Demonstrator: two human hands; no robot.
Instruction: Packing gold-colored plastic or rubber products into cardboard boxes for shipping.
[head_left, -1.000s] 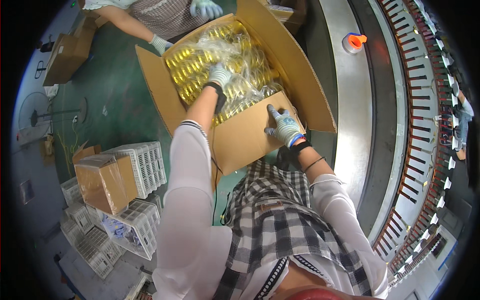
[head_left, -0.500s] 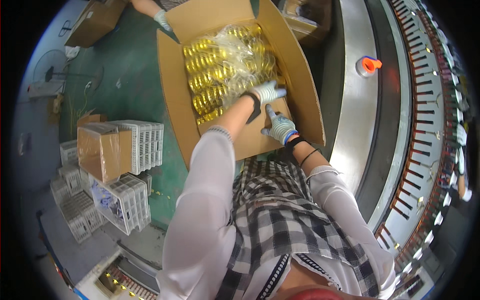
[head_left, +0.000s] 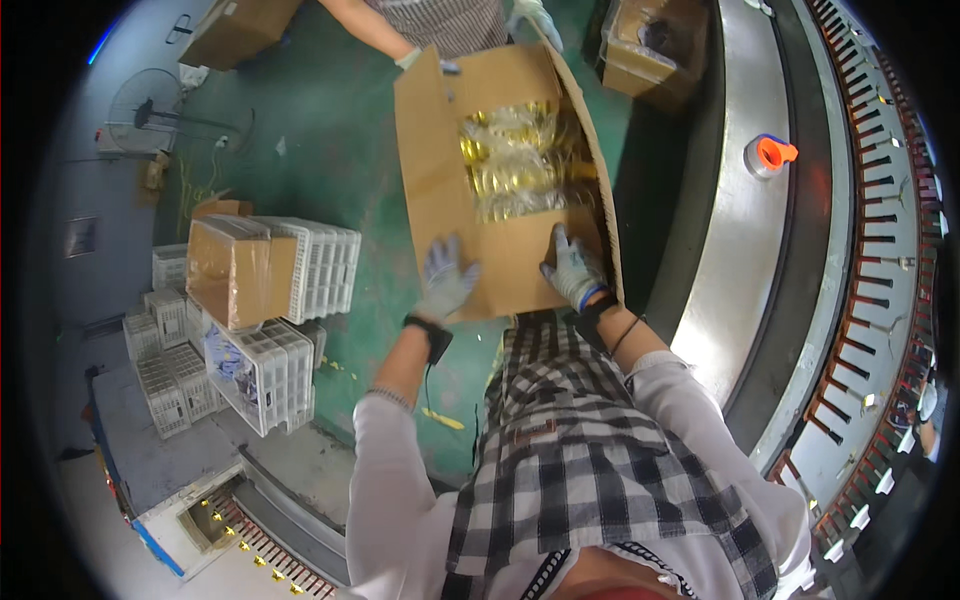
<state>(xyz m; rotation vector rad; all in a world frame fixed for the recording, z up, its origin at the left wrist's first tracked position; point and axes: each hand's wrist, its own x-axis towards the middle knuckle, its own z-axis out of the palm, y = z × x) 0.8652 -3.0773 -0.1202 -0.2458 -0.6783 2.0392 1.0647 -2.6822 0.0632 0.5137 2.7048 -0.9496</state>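
Observation:
A large cardboard box [head_left: 515,265] stands in front of me with its near flap folded inward. Its left flap leans in and covers part of the contents. Through the remaining gap show rows of shiny gold pieces [head_left: 510,178] under clear plastic; their exact kind I cannot make out. My left hand [head_left: 447,282], in a pale striped work glove, lies with spread fingers on the box's near left corner. My right hand [head_left: 577,272], gloved likewise, presses the right part of the near flap, fingers apart. Neither hand grips anything.
Across the box, a co-worker's gloved hands [head_left: 530,20] are at its far flaps. A metal ledge [head_left: 735,190] with an orange tape dispenser [head_left: 772,155] runs along the right, beside a conveyor rack. White crates [head_left: 325,270] and a carton [head_left: 225,270] are stacked at left.
My left hand has moved from inside the box's right side to its near left corner. The left flap has come inward over the gold pieces. The co-worker has come closer into view.

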